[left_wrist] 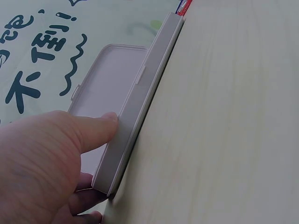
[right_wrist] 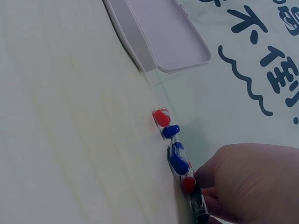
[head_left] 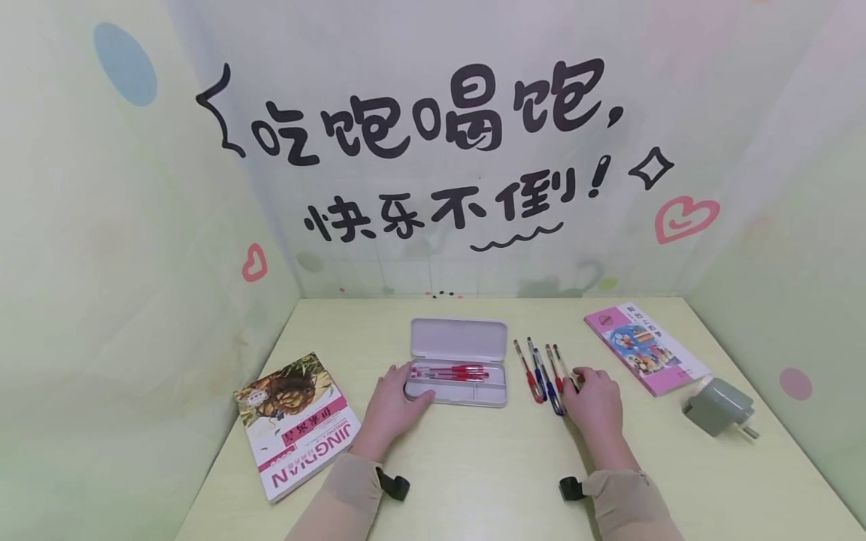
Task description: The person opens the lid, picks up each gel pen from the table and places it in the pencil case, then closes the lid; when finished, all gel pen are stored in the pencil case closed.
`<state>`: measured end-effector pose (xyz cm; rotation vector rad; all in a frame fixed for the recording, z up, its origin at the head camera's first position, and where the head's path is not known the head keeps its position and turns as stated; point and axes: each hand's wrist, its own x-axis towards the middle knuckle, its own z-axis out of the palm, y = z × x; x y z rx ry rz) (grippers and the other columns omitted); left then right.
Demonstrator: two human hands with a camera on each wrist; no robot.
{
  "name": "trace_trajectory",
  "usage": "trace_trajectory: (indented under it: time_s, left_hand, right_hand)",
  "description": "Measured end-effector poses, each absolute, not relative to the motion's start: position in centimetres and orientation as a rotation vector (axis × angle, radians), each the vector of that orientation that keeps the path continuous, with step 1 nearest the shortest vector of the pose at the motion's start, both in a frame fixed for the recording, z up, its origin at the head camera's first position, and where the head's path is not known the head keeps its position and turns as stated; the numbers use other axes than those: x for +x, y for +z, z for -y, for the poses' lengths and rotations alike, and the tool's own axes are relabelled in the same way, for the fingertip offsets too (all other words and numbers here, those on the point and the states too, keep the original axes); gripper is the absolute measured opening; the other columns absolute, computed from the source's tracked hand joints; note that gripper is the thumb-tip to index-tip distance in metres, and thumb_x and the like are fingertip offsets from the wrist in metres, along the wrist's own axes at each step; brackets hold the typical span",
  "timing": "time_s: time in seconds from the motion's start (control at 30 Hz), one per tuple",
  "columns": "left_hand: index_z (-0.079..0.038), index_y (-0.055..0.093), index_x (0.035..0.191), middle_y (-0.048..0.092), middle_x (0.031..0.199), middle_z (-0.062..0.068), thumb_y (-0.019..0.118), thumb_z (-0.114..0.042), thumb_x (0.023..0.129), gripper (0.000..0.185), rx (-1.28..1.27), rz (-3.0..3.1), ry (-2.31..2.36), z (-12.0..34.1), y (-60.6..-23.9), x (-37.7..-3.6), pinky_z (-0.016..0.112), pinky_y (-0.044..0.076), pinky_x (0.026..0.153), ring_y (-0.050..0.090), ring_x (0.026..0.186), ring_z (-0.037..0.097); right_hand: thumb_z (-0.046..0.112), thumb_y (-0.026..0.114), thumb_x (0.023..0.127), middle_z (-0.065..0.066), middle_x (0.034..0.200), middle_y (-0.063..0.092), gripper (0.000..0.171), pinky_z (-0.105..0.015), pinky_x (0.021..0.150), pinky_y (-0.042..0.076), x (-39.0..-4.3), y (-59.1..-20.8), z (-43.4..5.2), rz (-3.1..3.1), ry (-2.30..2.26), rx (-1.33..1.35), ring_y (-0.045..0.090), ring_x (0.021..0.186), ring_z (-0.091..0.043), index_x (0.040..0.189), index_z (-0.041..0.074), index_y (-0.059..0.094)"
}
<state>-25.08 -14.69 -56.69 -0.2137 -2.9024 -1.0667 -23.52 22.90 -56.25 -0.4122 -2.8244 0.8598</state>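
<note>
**A:** Head view: the pale grey plastic pencil case (head_left: 458,364) sits open in the middle of the light wooden worktop (head_left: 473,466), with red pens (head_left: 452,371) already in its tray. I'd say it's partly filled; five red and blue capped pens (head_left: 543,368) lie in a row just right of it. The left hand (head_left: 395,406) has its grip around the case's near-left corner, and the right hand (head_left: 594,397) pinches the rightmost loose pens.

**B:** Left wrist view backs that up: thumb (left_wrist: 96,128) pressed on the case's smooth matte wall (left_wrist: 140,107), lid flat behind.

**A:** Right wrist view: glossy rounded caps (right_wrist: 174,149), fingers (right_wrist: 212,205) curled on a dark-tipped pen (right_wrist: 200,207).
</note>
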Motion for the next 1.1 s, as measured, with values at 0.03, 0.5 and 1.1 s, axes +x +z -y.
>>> trace_trajectory:
  time_s: [0.03,0.5,1.1]
  left_hand:
    - [-0.006,0.05,0.164,0.055,0.166,0.022,0.077,-0.049,0.1,0.081,-0.214,2.902,-1.065,14.7,-56.7,-25.1,0.066,0.025,0.139,0.036,0.165,0.049]
    - [-0.008,0.051,0.164,0.055,0.166,0.021,0.076,-0.05,0.1,0.08,-0.216,2.909,-1.062,14.7,-56.9,-25.0,0.066,0.025,0.139,0.036,0.165,0.049]
    - [-0.007,0.05,0.164,0.055,0.167,0.022,0.075,-0.051,0.1,0.082,-0.222,2.909,-1.054,14.7,-56.8,-25.2,0.066,0.025,0.139,0.036,0.165,0.049]
  right_hand:
    - [0.027,0.06,0.107,-0.031,0.128,0.066,0.046,-0.064,0.098,0.054,-23.5,-56.3,-22.9,2.83,0.848,-0.414,0.06,0.117,-0.052,0.139,-0.006,0.066]
    - [0.022,0.059,0.105,-0.034,0.124,0.068,0.037,-0.066,0.099,0.055,-23.8,-57.0,-23.4,2.833,0.818,-0.429,0.064,0.115,-0.053,0.126,-0.006,0.073]
    - [0.015,0.067,0.105,-0.025,0.124,0.07,0.028,-0.06,0.092,0.056,-24.3,-55.2,-19.1,2.522,0.88,-0.095,0.064,0.111,-0.046,0.128,0.001,0.076]
